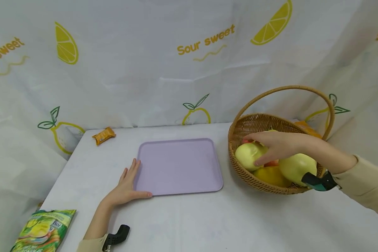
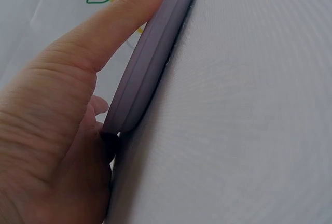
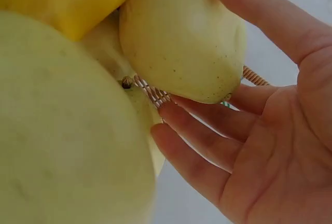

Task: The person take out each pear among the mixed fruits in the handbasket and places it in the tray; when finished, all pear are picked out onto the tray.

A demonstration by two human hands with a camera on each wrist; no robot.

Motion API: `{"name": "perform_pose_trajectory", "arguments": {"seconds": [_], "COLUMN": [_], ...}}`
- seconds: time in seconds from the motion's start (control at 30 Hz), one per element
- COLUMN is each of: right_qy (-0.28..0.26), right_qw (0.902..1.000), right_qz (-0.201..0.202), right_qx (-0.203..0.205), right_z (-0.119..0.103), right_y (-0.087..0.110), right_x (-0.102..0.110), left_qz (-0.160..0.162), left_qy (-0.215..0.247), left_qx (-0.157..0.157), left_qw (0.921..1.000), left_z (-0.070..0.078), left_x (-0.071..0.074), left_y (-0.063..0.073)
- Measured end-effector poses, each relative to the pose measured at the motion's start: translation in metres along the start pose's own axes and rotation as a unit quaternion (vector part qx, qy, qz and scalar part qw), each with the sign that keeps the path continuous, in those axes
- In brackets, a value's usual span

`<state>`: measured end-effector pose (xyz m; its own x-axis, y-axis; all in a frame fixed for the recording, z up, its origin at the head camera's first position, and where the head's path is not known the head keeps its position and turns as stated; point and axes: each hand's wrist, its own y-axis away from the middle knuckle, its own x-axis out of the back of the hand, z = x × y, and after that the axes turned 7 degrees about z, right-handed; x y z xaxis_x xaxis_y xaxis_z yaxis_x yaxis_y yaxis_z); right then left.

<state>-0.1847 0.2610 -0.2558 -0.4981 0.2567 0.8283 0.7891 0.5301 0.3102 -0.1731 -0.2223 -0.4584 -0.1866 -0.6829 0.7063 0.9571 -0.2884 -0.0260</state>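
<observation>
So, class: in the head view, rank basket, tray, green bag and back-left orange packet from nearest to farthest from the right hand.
1. Basket, right side
2. Tray, centre
3. Orange packet, back left
4. Green bag, front left

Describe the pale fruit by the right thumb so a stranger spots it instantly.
Find the wicker basket on the right. Inside, on the left, a pale yellow-green fruit sits under the right hand. Unlike the larger pale fruit further right, it lies between that hand's thumb and fingers.

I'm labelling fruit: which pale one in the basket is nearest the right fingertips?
The leftmost pale fruit, between thumb and fingers of the right hand; the larger pale fruit sits nearer the wrist.
</observation>
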Motion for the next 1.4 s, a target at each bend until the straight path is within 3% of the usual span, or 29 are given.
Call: {"name": "perform_pose_trajectory", "arguments": {"seconds": [0.2,0.4,0.77,1.1,1.4], "right_qy": [0.029,0.061,0.050,-0.034,-0.122], "right_qw": [0.9985,0.9978,0.9987,0.9967,0.9866], "right_qz": [-0.041,-0.026,0.009,0.070,0.100], "right_qx": [-0.023,-0.008,0.006,-0.024,-0.041], "right_z": [-0.001,0.003,0.006,0.006,0.000], "right_y": [-0.008,-0.013,-0.013,-0.004,0.002], "right_x": [0.004,0.004,0.000,0.002,0.004], "left_qz": [0.002,0.003,0.006,0.007,0.008], "left_qy": [-0.007,-0.013,-0.018,-0.024,-0.020], "left_qx": [-0.003,-0.011,-0.013,-0.018,-0.012], "left_qw": [1.0000,0.9998,0.9997,0.9995,0.9997], "left_z": [-0.001,0.000,-0.001,-0.002,0.000], "left_x": [-0.001,0.000,0.002,0.001,0.001], "left_y": [-0.001,-0.003,-0.002,-0.002,-0.002]}}
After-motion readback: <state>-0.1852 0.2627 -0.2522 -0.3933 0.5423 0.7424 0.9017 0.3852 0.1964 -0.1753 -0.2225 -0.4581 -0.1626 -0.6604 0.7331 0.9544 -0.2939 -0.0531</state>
